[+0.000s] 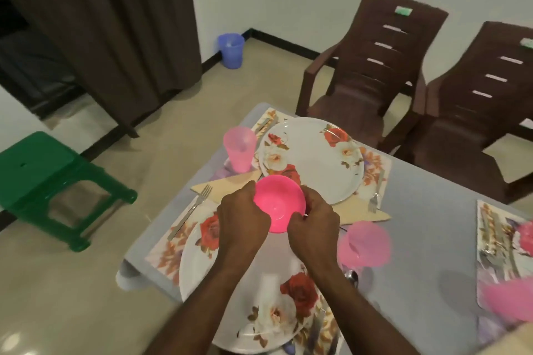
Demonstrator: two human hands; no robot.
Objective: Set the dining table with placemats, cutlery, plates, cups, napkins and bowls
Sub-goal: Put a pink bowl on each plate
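A pink bowl (279, 202) is held between both hands above the gap between two place settings. My left hand (242, 215) grips its left rim and my right hand (313, 220) grips its right rim. The near floral plate (202, 253) lies on a floral placemat (164, 253) with a fork (191, 210) at its left. The far floral plate (314, 158) lies on its own placemat (375, 164), with a fork (376, 196) at its right. A pink cup (240, 148) stands by the far plate, another pink cup (364, 243) by the near plate. Beige napkins (230, 181) (360, 210) lie beside both plates.
The grey table (427, 225) carries a third setting (501, 251) with pink ware at the right edge. Two brown chairs (372, 66) (484, 95) stand behind the table. A green stool (52, 181) and a blue bin (231, 49) are on the floor at left.
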